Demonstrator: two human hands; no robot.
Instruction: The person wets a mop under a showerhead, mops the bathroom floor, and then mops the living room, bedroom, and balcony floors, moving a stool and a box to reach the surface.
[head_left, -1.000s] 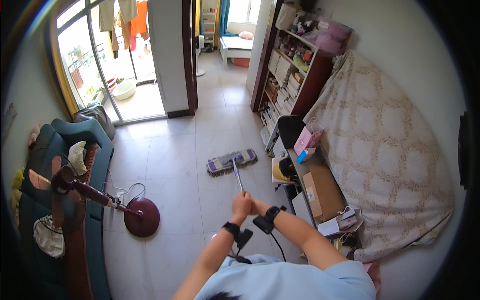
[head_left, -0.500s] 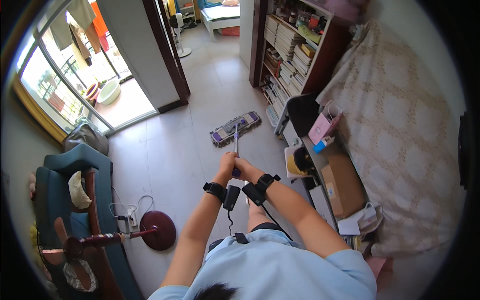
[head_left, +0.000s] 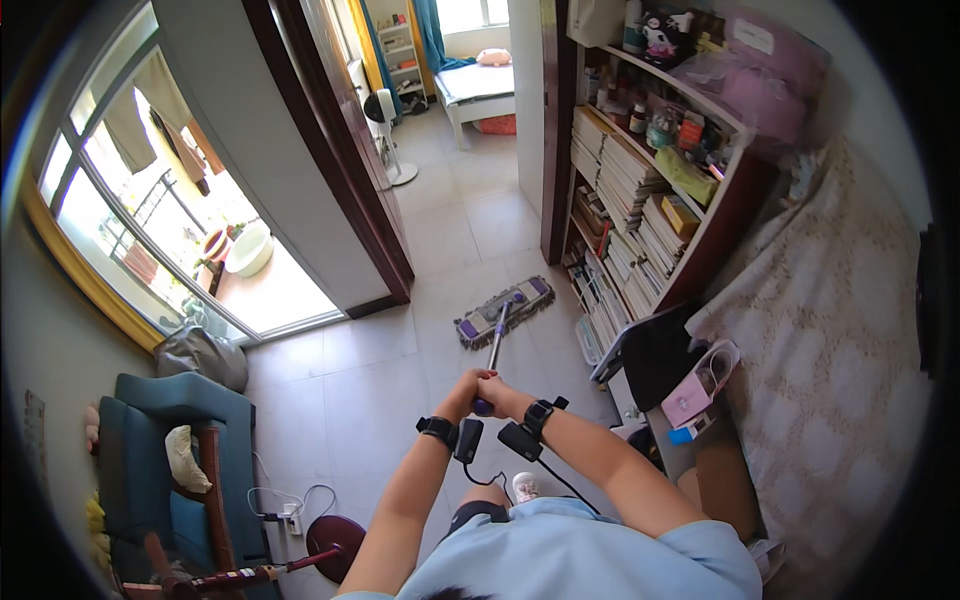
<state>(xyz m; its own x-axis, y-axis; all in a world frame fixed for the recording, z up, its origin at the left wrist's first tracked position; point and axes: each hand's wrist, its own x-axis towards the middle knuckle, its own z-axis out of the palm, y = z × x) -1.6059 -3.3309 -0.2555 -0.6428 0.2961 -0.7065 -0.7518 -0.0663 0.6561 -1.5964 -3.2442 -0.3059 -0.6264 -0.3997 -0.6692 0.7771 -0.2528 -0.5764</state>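
A flat mop [head_left: 503, 311] with a grey fringed head and purple ends rests on the tiled floor ahead of me, a little right of the middle. Its handle slants back toward my body. My left hand [head_left: 466, 390] and my right hand [head_left: 497, 393] are wrapped round the handle close together, near its purple grip end. Each wrist wears a black strap with a small dark box and a cable. The fingers partly hide one another.
To the right stands a bookshelf [head_left: 640, 230] packed with books, then a desk with a pink bag [head_left: 690, 395]. On the left are a blue sofa [head_left: 175, 400], a grey bag [head_left: 205, 357] and a fan with a round dark red base [head_left: 335, 547]. A doorway ahead leads to a bedroom with a bed [head_left: 480, 85].
I have come forward toward the doorway, and more of the bedroom and bookshelf shows. Both hands keep hold of the mop, whose head is now nearer the bookshelf's foot.
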